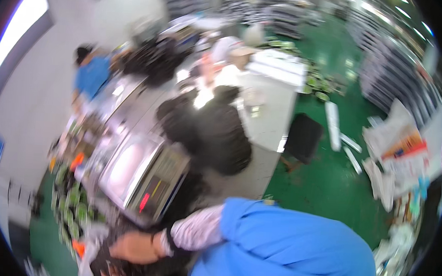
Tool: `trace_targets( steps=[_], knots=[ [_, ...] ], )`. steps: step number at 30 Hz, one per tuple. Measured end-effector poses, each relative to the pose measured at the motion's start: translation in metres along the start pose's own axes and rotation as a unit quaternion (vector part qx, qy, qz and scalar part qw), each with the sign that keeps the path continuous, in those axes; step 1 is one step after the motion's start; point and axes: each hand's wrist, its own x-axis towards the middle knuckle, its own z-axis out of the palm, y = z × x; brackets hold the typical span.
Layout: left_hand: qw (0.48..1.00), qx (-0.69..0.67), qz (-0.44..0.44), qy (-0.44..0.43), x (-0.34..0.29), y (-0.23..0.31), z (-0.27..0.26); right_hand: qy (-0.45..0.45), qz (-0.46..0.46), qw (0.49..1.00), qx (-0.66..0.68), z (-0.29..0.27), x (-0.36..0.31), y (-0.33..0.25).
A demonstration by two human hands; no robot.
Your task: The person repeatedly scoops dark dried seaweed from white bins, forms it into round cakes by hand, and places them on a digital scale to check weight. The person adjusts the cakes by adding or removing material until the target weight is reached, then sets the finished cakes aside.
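My right hand (137,248), with a dark band at the wrist, reaches left across my front into a dark loose mass (165,268) beside a scale. Its fingers are blurred and partly hidden. Only some fingers of my left hand (114,274) show at the lower edge, against the same dark material. A crumpled white plastic bag (92,241) lies along the left of the hands. Just beyond them stands the weighing scale (165,177), with a pale pan and a lit red display. Further off, a large heap of dark stuff (221,138) covers part of the table (272,121).
A co-worker in blue (93,77) stands at the table's far left, near another dark heap (152,63). A dark stool (303,138) is right of the table. Green-and-black round items (77,210) sit at left. Tall grey stacks (396,78) and white sacks (399,154) line the right.
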Motion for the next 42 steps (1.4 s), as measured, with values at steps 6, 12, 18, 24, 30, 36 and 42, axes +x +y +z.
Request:
trace_targets(
  steps=[6,12,18,24,30,36,42],
  knots=[
    [0.919,0.386,0.023,-0.071,0.010,-0.062,-0.044,0.276,0.168,0.941,0.098,-0.075,0.003,0.040],
    [0.876,0.461,0.140,0.017,-0.002,-0.064,-0.040,0.249,0.177,0.950,0.069,-0.082,-0.013,0.055],
    [0.900,0.413,0.143,0.009,-0.010,-0.031,-0.011,0.225,0.060,0.971,-0.045,-0.061,-0.008,0.040],
    [0.999,0.031,0.014,0.001,0.010,-0.027,-0.002,0.003,-0.130,0.983,-0.133,-0.044,-0.008,-0.002],
    [0.980,-0.162,-0.078,-0.082,0.004,0.023,0.029,-0.038,-0.032,0.998,-0.033,-0.036,-0.006,0.009],
    [0.997,0.000,0.042,-0.069,0.000,0.012,0.011,0.150,0.184,0.965,0.113,-0.077,0.020,0.080],
    [0.959,0.261,0.003,0.114,-0.022,-0.062,-0.049,0.252,0.082,0.952,-0.155,-0.132,0.037,0.178]
  ],
)
